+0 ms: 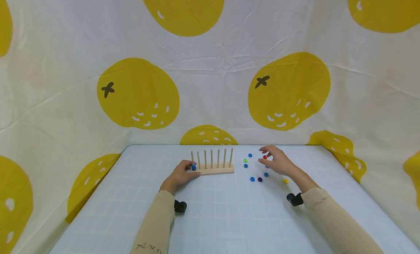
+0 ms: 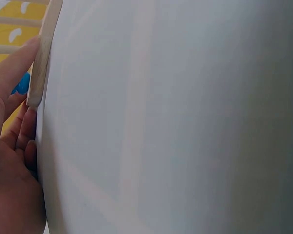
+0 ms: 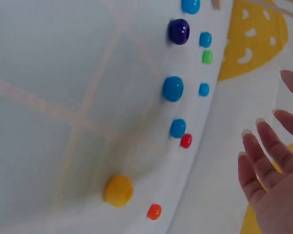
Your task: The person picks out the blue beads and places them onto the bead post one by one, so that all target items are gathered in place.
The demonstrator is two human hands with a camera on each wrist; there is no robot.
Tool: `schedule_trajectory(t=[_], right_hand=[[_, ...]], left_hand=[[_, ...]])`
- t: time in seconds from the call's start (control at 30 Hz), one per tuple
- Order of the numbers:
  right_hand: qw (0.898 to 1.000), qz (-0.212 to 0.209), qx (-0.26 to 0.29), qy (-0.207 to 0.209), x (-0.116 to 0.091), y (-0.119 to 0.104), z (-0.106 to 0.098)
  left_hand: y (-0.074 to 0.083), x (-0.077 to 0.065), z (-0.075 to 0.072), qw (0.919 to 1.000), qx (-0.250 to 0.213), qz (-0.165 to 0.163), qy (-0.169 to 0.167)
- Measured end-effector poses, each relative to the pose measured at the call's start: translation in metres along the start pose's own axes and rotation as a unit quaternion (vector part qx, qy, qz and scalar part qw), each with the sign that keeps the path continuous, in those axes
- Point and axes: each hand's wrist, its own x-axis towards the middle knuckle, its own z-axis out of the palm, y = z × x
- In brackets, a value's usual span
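Note:
A wooden peg rack [image 1: 216, 171] with several upright pegs stands on the table. Blue beads [image 1: 194, 167] sit low on its leftmost peg. My left hand [image 1: 179, 174] grips the rack's left end, thumb along the front edge and fingers behind; the left wrist view shows the thumb on the wooden base [image 2: 40, 73]. To the right of the rack, my right hand [image 1: 278, 161] hovers over loose beads with thumb and fingers apart and nothing between them. A red bead [image 1: 264, 157] shows between its thumb and fingers in the head view, lying on the table in the right wrist view.
Several blue beads, one of them near the back [image 1: 250, 155], lie scattered with a green bead [image 1: 245, 160], a dark purple bead [image 1: 260, 179], a yellow bead [image 1: 286, 180] and an orange bead [image 3: 155, 211]. A patterned cloth [image 1: 213, 82] hangs behind the table [image 1: 223, 217].

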Motion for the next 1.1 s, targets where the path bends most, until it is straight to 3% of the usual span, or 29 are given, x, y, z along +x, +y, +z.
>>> schedule_trajectory(t=[0.33, 0.7, 1.1], right_hand=[[0.996, 0.086, -0.004, -0.039, -0.005, 0.028, 0.001], [0.987, 0.137, 0.019, -0.078, -0.009, 0.045, 0.003], [0.982, 0.157, 0.020, -0.099, -0.002, 0.051, 0.006]], left_hand=[[-0.001, 0.000, 0.000, 1.0000, 0.002, 0.001, 0.003], [-0.003, 0.001, 0.000, 1.0000, 0.004, 0.001, 0.001], [-0.004, 0.003, 0.001, 1.0000, 0.005, -0.002, -0.001]])
